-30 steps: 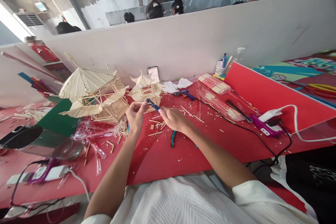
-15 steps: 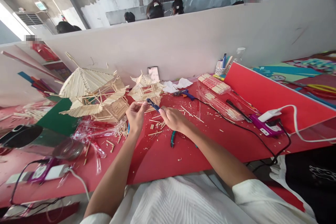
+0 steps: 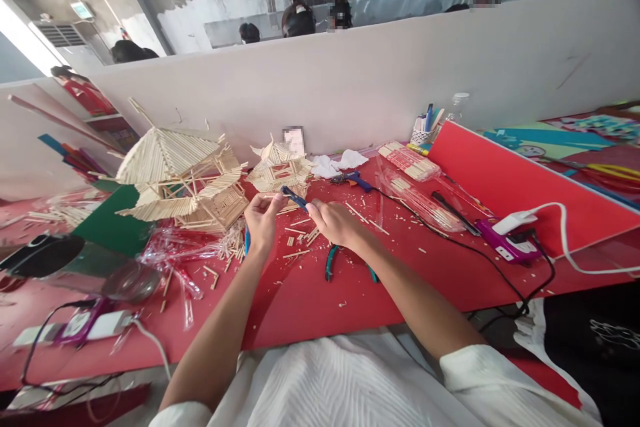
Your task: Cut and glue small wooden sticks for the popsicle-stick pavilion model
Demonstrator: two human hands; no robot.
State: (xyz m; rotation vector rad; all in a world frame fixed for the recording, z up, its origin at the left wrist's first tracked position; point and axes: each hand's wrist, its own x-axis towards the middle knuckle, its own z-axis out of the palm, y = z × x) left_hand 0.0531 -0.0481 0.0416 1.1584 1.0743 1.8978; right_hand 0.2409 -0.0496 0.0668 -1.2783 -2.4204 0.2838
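My right hand (image 3: 333, 221) is closed round the handles of dark blue pliers (image 3: 296, 199), whose jaws point left. My left hand (image 3: 261, 221) is closed in a pinch right beside those jaws. A thin wooden stick shows faintly at its fingertips, mostly hidden by the fingers. Behind both hands stands a small house model (image 3: 277, 170) made of wooden sticks. A larger stick-built pavilion (image 3: 165, 153) with a pointed roof stands to the left. Cut stick pieces (image 3: 296, 253) lie on the table below my hands.
Green-handled pliers (image 3: 330, 263) lie near my right forearm. A blue glue gun (image 3: 357, 180) trails a black cord rightward. Bagged sticks (image 3: 410, 163), a red board (image 3: 520, 180) and a purple power strip (image 3: 507, 240) are at right. A clear pitcher (image 3: 95, 273) lies left on the red table (image 3: 305, 307).
Both hands and the pliers have shifted very slightly right in view, along with a small camera shift. The pinch and the grip on the pliers are unchanged.
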